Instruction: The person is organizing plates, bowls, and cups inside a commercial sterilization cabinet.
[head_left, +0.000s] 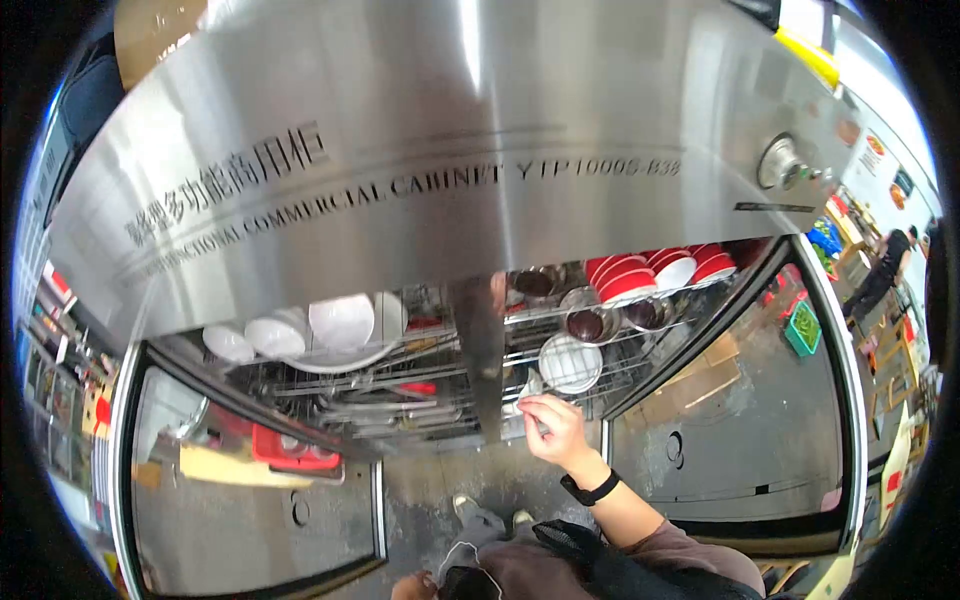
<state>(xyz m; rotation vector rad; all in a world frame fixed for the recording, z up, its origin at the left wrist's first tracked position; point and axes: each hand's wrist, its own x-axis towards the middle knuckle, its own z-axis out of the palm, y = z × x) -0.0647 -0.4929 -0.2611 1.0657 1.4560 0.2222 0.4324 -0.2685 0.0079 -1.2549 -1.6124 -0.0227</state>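
Observation:
My right hand [553,431] is in front of the lower shelves of a steel cabinet [420,90], wearing a black wristband [590,488]. Its fingers are closed in a pinch near a small white piece [531,384] that looks like a spoon; whether they grip it is hard to make out. Just beyond it a stack of white plates [571,362] sits on a wire shelf. Above these are dark-looking glass bowls [590,322] and red bowls [622,279]. My left hand [412,587] hangs low at the bottom edge, cut off, its fingers hidden.
Both glass doors stand wide, the left door [250,520] and the right door [740,470]. White bowls [341,322] fill the left upper shelf. Past the doors are a red tub [295,452], flattened cardboard [690,385] and a green basket [803,328]. Another person [885,270] stands far right.

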